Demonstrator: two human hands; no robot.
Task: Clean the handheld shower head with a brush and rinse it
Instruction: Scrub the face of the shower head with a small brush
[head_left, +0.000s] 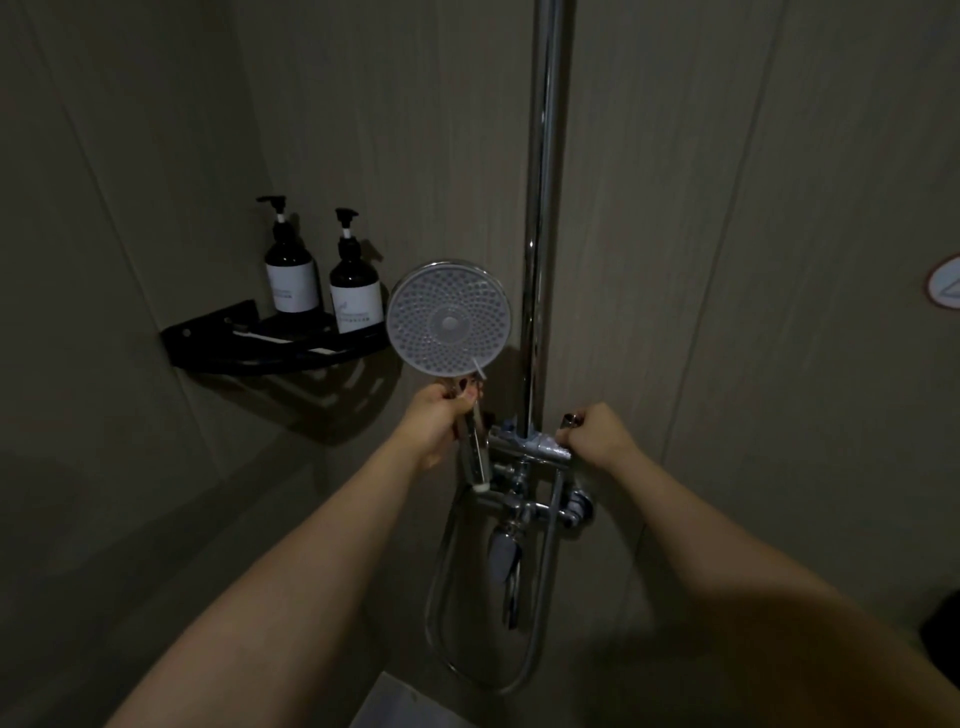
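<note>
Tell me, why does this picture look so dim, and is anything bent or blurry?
Head view: the lighting is low, so walls look murky; the shower head catches the most light; the corner shelf casts a dark shadow below; the wide lens bows the chrome pole; the near forearms look soft.

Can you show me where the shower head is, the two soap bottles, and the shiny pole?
shower head (448, 318): head view, middle of its round spray face.
left soap bottle (291, 278): head view, white label.
right soap bottle (356, 301): head view, white label.
shiny pole (541, 208): head view, chrome upright.
</note>
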